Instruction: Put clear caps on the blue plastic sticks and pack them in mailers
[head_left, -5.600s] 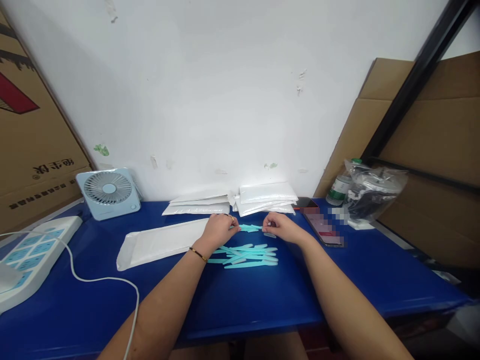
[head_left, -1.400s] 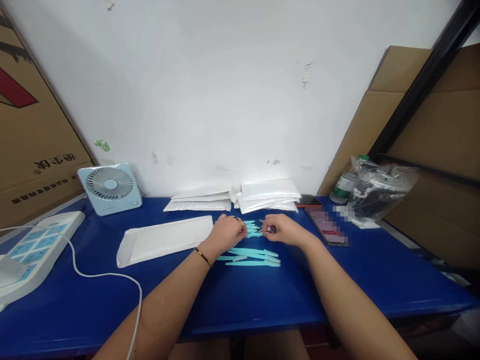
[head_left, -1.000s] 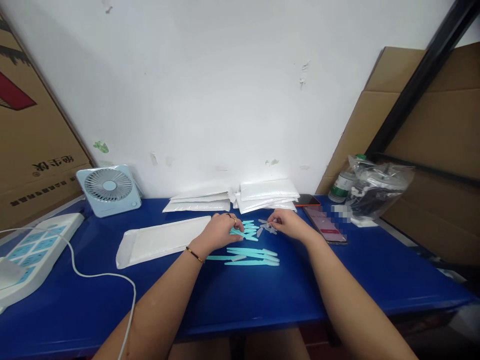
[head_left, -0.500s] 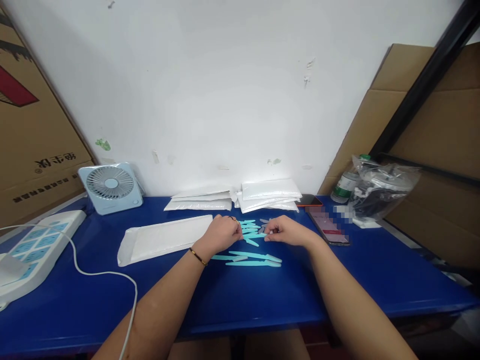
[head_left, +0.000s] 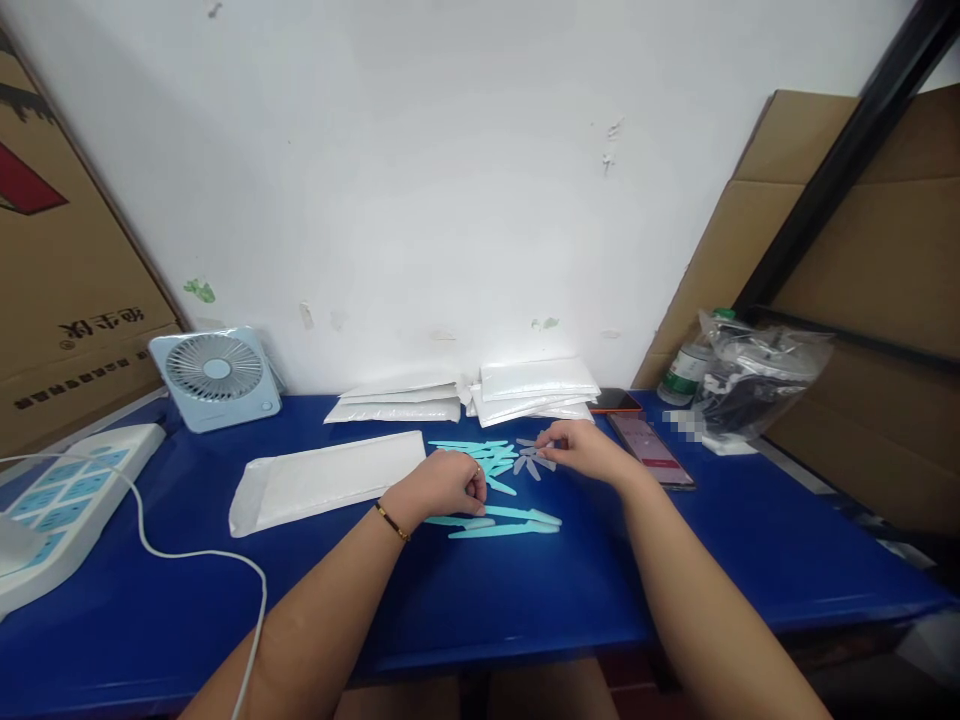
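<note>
Centrally in the head camera's view, two bare arms reach forward over a blue table (head_left: 570,590). The left hand (head_left: 442,485) (a dark bracelet (head_left: 391,521) circles its wrist) is palm down, fingers curled inward, thumb and fingertips at the left end of a pale-tipped turquoise stick (head_left: 521,514); whether they are closed on it, I cannot tell. Two similar pale-tipped sticks (head_left: 504,529) lie just nearer the person. Just beyond the left hand, other turquoise sticks (head_left: 491,456) overlap in a loose pile. The right hand (head_left: 581,450) comes in from the right, wrist bent inward, its fingertips close together over small translucent pieces (head_left: 533,468) spread beside that pile; whether it grips one is unclear. A flat white envelope (head_left: 330,480) lies left of the pile.
</note>
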